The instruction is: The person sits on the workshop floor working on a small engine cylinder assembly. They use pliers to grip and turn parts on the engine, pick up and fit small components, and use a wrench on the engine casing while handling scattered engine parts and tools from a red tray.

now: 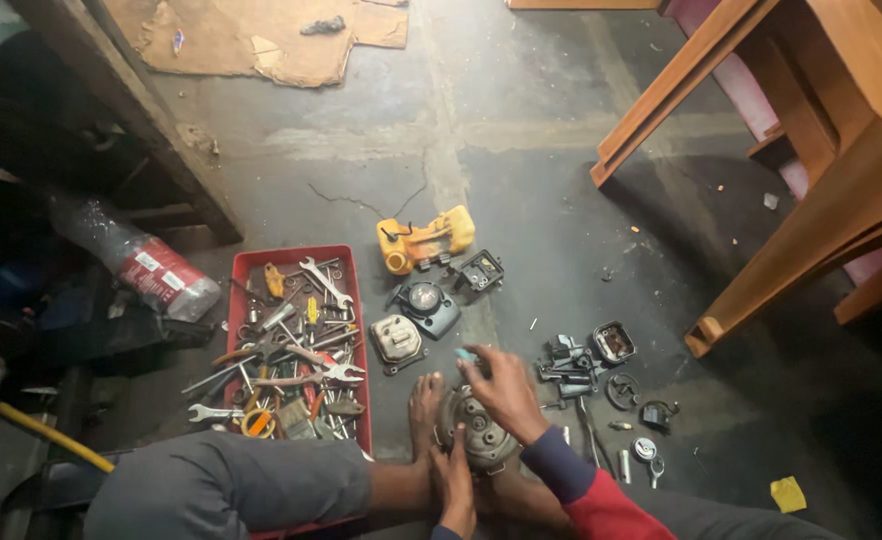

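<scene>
1 red tray [238,290] on the floor, heaped with wrenches [311,375]. Beside its right edge, your right hand [506,392] grips the metal engine part [476,432] from above; your left hand [456,485] clasps its underside.

Red tool tray [236,300] — yellow engine pt [425,240]

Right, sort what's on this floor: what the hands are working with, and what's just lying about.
In hand:
- round metal engine part, held by left hand and right hand
- small loose parts beside it

Lying about:
- red tool tray
- yellow housing
- cardboard
- wooden furniture
</scene>
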### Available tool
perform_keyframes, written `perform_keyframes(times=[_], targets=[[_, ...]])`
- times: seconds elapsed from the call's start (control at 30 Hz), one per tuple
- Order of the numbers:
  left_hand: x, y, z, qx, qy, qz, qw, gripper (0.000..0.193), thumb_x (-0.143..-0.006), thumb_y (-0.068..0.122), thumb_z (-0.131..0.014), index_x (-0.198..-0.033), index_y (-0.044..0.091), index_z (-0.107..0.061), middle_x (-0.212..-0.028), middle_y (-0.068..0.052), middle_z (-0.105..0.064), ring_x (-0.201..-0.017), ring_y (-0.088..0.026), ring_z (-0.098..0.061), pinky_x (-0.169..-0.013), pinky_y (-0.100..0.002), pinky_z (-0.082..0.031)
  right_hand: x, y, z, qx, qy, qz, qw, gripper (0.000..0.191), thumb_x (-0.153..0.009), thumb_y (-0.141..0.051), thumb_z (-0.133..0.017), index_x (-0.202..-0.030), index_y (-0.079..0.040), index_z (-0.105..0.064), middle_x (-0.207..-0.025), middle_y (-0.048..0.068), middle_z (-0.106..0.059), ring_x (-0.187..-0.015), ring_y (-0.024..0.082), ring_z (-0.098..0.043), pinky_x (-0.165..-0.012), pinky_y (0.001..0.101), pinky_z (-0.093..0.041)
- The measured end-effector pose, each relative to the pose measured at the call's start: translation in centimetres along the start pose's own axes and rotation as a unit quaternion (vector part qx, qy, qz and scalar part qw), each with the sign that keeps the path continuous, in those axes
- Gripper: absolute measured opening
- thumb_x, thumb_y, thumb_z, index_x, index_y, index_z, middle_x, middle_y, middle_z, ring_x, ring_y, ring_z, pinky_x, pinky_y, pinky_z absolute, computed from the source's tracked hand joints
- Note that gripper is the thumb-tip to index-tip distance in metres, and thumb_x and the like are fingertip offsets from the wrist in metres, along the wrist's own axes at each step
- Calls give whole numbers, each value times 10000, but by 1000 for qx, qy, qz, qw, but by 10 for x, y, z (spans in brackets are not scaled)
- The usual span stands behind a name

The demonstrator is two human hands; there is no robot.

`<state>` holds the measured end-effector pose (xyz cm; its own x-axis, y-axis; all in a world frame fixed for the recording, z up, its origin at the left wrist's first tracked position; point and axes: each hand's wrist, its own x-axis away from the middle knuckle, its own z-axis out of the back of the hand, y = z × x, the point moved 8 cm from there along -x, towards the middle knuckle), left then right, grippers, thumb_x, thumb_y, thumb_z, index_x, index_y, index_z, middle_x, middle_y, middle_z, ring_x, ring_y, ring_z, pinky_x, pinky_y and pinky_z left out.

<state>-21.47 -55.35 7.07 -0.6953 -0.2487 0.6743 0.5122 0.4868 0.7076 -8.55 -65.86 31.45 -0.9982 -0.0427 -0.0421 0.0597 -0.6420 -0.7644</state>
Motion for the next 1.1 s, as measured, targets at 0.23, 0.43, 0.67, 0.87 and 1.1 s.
perform_keyframes(times=[0.23,0.43,0.67,0.87,1.1], targets=[[-3,-2,2,-34,8,-13,999,887,-869,484,-707,-1558,57,-347,-1545,-135,-494,-1371,-270,-535,-1093,-405,-446,-3,-9,-7,-132,-126,-39,983,325,-826,-285,-836,-1088,-114,-745,-830,101,-661,-744,192,-688,-664,356,-552],[-12,-21,3,-37,8,15,999,1009,-859,522,-703,-1612,78,-197,-1612,-121,-366,-1432,-262,-434,-1138,-413,-381,-1,-3,-2,38,-39,-106,993,332,-940,-300,-758,-1226,-134,-738,-752,177,-646,-684,280,-656,-675,377,-527],[-13,-21,3,-29,10,46,998,1028,-833,541,-703,-1609,72,-220,-1614,-126,-376,-1435,-276,-443,-1132,-427,-402,0,-33,9,5,31,101,994,265,-842,-269,-823,-949,-41,-741,-869,162,-635,-694,219,-660,-621,359,-541],[-11,-20,1,-15,-2,44,999,1066,-808,556,-702,-1614,59,-212,-1615,-158,-393,-1439,-293,-458,-1138,-419,-398,1,-2,-6,-6,-65,-126,990,320,-913,-279,-717,-1188,-116,-730,-739,145,-645,-690,285,-644,-673,385,-513],[-14,-28,1,-29,1,80,996,1110,-845,566,-698,-1633,66,-97,-1641,-153,-315,-1469,-287,-407,-1157,-414,-377,-7,-31,8,51,-48,54,996,330,-867,-342,-804,-1083,-99,-749,-946,150,-715,-802,270,-715,-679,367,-557]])
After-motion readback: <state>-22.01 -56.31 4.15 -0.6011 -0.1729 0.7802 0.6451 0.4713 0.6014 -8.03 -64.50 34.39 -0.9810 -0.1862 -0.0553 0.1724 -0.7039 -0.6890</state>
